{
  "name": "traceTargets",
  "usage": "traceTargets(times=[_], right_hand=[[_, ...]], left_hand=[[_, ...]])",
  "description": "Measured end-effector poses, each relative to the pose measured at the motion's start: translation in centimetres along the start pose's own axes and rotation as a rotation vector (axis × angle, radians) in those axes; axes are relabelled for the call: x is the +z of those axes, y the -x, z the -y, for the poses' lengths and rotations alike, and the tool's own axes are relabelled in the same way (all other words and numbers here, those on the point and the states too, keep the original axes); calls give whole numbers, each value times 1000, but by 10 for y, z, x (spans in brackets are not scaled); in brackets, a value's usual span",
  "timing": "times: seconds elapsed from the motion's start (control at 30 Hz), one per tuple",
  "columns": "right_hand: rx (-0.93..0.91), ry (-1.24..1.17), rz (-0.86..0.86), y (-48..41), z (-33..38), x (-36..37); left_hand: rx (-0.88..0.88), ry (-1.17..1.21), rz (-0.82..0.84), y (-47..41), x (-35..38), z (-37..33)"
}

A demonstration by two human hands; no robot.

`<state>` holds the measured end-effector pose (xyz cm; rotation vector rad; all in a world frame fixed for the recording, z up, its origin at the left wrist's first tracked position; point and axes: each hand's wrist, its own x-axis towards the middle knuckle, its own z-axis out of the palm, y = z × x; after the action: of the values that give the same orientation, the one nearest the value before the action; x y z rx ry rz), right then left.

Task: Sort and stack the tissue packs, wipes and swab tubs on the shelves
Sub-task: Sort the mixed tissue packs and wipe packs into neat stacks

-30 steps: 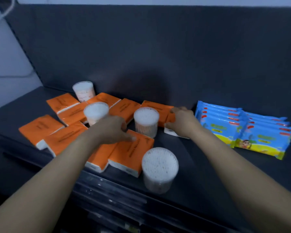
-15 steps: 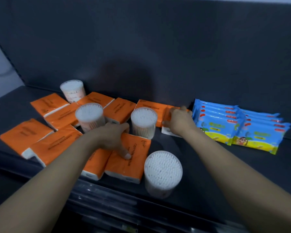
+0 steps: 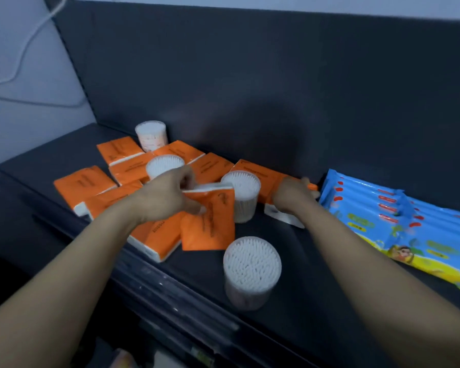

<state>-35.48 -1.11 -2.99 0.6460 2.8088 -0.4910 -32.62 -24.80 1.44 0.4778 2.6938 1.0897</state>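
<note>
1. Gripping an orange tissue pack point(image 3: 210, 225) by its white end, the left hand point(image 3: 165, 197) holds it tilted, white end up, at mid-shelf, just in front of a swab tub point(image 3: 241, 193).
2. The right hand point(image 3: 292, 195) curls over a second tissue pack point(image 3: 283, 217) near the back of the shelf point(image 3: 316, 261), just beside the blue wipes packs point(image 3: 383, 221).
3. The nearest swab tub point(image 3: 252, 272) stands upright by the front edge; loose tissue packs point(image 3: 85, 184) lie toward the left end.

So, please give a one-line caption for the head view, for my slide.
Left hand grips a tilted orange tissue pack; right hand grips a second pack beside the blue wipes.
</note>
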Motion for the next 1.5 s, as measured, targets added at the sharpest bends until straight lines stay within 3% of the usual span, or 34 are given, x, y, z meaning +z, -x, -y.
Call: traceTargets(times=[0.1,0.23,0.4,0.6,0.93,1.17,1.37,1.5], right_hand=[[57,-145,-96,-5,-8,14],[29,-323,-172,-6,-11,15],[187,-646,-95,-5,-4,13],[280,-716,-81,4,7,21],[217,-1197,-195,47,0,-15],[167,-1530,-330,126,-88,-55],[293,-1556,-633,201,-201,-66],[346,-1573,-730,247,-275,-67]], left_hand=[[-19,185,-135,6,1,2],[-16,193,-233,10,2,2],[34,228,-203,12,-6,2],[54,320,-232,12,-26,19],[148,602,-278,-4,-23,5],[294,824,-69,-15,36,-76],[392,788,247,4,118,-159],[434,786,404,32,173,-213]])
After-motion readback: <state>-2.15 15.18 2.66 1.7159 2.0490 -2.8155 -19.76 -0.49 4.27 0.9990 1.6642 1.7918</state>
